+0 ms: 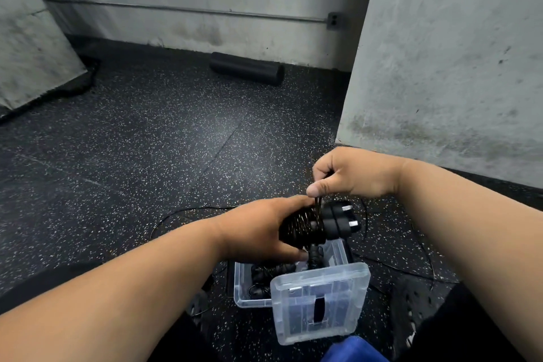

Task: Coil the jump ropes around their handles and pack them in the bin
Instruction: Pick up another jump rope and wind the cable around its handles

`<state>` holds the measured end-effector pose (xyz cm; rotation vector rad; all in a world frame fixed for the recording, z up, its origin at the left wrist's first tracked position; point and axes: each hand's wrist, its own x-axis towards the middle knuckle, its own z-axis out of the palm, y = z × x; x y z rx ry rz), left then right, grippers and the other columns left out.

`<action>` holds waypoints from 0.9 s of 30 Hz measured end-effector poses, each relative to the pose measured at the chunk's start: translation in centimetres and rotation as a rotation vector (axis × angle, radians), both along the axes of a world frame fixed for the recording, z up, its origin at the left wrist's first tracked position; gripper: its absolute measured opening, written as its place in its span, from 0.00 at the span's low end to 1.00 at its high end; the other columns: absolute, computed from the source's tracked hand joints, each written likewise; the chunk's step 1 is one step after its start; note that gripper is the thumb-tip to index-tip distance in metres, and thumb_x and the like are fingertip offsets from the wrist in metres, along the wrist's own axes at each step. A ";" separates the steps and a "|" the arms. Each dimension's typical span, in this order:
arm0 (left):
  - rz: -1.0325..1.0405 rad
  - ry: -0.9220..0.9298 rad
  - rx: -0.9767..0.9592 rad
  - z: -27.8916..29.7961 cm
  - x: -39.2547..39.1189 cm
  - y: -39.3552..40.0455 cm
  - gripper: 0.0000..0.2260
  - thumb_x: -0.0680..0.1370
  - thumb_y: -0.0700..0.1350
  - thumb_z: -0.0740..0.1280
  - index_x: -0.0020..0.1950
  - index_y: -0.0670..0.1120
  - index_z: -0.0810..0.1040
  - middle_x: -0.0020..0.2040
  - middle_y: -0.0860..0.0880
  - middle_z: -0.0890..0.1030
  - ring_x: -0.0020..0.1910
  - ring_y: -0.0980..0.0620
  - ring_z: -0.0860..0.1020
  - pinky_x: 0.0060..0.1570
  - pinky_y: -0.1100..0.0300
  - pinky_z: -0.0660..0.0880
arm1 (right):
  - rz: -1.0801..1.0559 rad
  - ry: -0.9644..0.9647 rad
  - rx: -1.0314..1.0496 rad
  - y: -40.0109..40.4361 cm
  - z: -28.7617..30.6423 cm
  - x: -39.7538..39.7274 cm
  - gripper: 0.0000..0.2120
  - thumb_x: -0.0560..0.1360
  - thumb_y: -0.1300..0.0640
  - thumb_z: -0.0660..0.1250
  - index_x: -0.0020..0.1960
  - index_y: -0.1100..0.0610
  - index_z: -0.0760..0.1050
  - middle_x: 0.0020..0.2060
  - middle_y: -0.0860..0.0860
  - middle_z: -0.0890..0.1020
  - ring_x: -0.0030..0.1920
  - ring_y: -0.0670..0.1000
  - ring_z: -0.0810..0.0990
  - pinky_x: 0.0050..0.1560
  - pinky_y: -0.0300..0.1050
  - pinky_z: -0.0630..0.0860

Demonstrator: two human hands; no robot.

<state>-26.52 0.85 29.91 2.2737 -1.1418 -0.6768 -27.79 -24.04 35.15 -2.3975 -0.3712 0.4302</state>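
Note:
My left hand [258, 229] grips a pair of black jump rope handles [335, 222] held side by side, with thin black rope wound in coils [299, 226] around them. My right hand [349, 175] pinches the rope [318, 205] between thumb and forefinger just above the coils. Loose rope [364, 214] trails off the handle ends and across the floor. Directly below my hands sits a clear plastic bin [245, 297], and another coiled black rope [270, 272] lies inside it.
The bin's clear lid [323, 303] leans against its front right. A black foam roller [246, 67] lies by the far wall. A concrete pillar [455, 53] stands at the right. Speckled black rubber floor [132, 141] stretches left. Something blue [352, 350] shows at the bottom edge.

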 end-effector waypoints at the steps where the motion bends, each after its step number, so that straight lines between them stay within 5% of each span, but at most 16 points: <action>1: 0.002 -0.002 -0.037 0.2 -0.2 -0.1 0.39 0.70 0.63 0.80 0.75 0.69 0.62 0.61 0.64 0.81 0.55 0.64 0.81 0.59 0.59 0.80 | -0.027 0.063 0.090 -0.2 -0.7 -0.1 0.21 0.69 0.33 0.73 0.35 0.50 0.77 0.28 0.42 0.75 0.31 0.43 0.70 0.32 0.37 0.67; 6: 0.059 0.079 -0.171 0.1 -1.0 0.4 0.39 0.69 0.60 0.82 0.71 0.64 0.61 0.61 0.58 0.81 0.55 0.58 0.83 0.58 0.52 0.82 | -0.096 0.376 0.477 0.3 -4.1 -0.3 0.25 0.62 0.34 0.81 0.37 0.52 0.76 0.28 0.49 0.73 0.29 0.50 0.67 0.31 0.44 0.62; 10: 0.083 0.208 -0.301 0.0 -1.4 0.5 0.41 0.71 0.52 0.83 0.73 0.65 0.59 0.60 0.52 0.81 0.53 0.53 0.86 0.56 0.49 0.84 | -0.117 0.581 0.801 0.8 -5.1 -0.2 0.25 0.61 0.41 0.85 0.40 0.56 0.76 0.29 0.52 0.72 0.30 0.50 0.71 0.40 0.47 0.73; 14: 0.139 0.265 -0.407 -0.1 -1.5 0.4 0.50 0.73 0.50 0.82 0.80 0.73 0.51 0.60 0.55 0.83 0.51 0.51 0.87 0.53 0.48 0.86 | -0.113 0.574 0.907 1.7 -4.8 -0.2 0.09 0.78 0.53 0.71 0.42 0.56 0.78 0.37 0.54 0.80 0.39 0.52 0.78 0.39 0.45 0.79; 18: 0.134 0.270 -0.485 0.2 -1.4 0.0 0.43 0.77 0.52 0.78 0.81 0.74 0.55 0.72 0.69 0.73 0.65 0.56 0.80 0.65 0.47 0.81 | -0.245 0.451 0.894 2.8 -4.7 -0.6 0.14 0.83 0.58 0.62 0.41 0.55 0.80 0.31 0.46 0.82 0.33 0.42 0.79 0.34 0.35 0.73; 20: 0.179 0.209 -0.490 0.4 -0.8 -0.1 0.39 0.76 0.55 0.77 0.80 0.74 0.59 0.70 0.69 0.75 0.60 0.62 0.81 0.60 0.54 0.82 | -0.297 0.335 0.800 3.1 -4.4 -0.3 0.13 0.85 0.59 0.60 0.45 0.57 0.78 0.31 0.48 0.80 0.30 0.43 0.76 0.30 0.36 0.70; 22: 0.289 0.175 -0.469 0.6 0.0 0.0 0.37 0.75 0.59 0.76 0.78 0.75 0.61 0.62 0.60 0.81 0.49 0.57 0.83 0.47 0.53 0.85 | -0.359 0.178 0.570 2.9 -4.2 0.2 0.14 0.84 0.62 0.61 0.42 0.54 0.78 0.29 0.48 0.76 0.30 0.46 0.70 0.29 0.38 0.65; 27: 0.532 -0.093 -0.195 0.8 3.2 1.4 0.38 0.72 0.67 0.70 0.79 0.69 0.59 0.58 0.58 0.83 0.47 0.56 0.83 0.48 0.54 0.83 | -0.220 0.046 0.019 2.8 -3.4 -0.1 0.12 0.83 0.48 0.65 0.44 0.51 0.81 0.30 0.44 0.76 0.28 0.42 0.69 0.28 0.37 0.65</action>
